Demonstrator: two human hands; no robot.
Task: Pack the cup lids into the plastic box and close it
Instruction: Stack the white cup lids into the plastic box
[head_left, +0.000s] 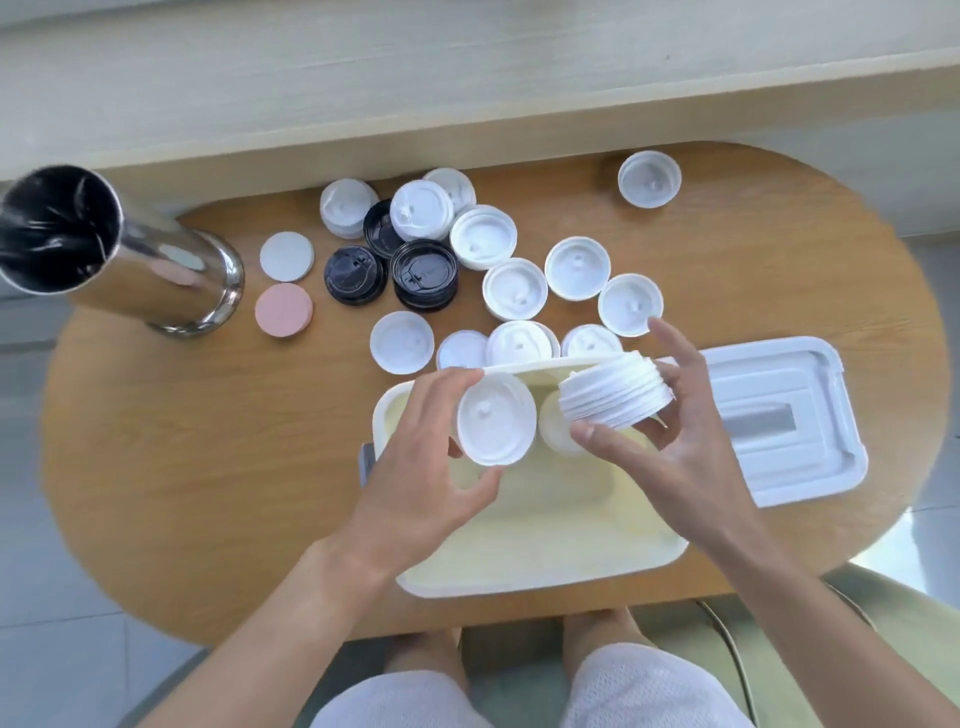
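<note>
My two hands cover much of the pale yellow plastic box (545, 561), so I cannot see its far interior; the shiny steel cylinder bin (119, 249) runs off the left edge, and the embossed marks on the black cup lids (423, 275) are too small to read

- No readable text, label, brand, number or sign is showing anywhere in this view.
- The black cup lids (356, 274) are carrying faint raised marks on their tops, but these are appearing too small and blurred to read.
- The white cup lids (515, 289) are showing only moulded shapes, with no lettering that can be made out.
- The plastic box (540, 545) and its white box cover (779, 421) are showing plain surfaces with no print.
</note>
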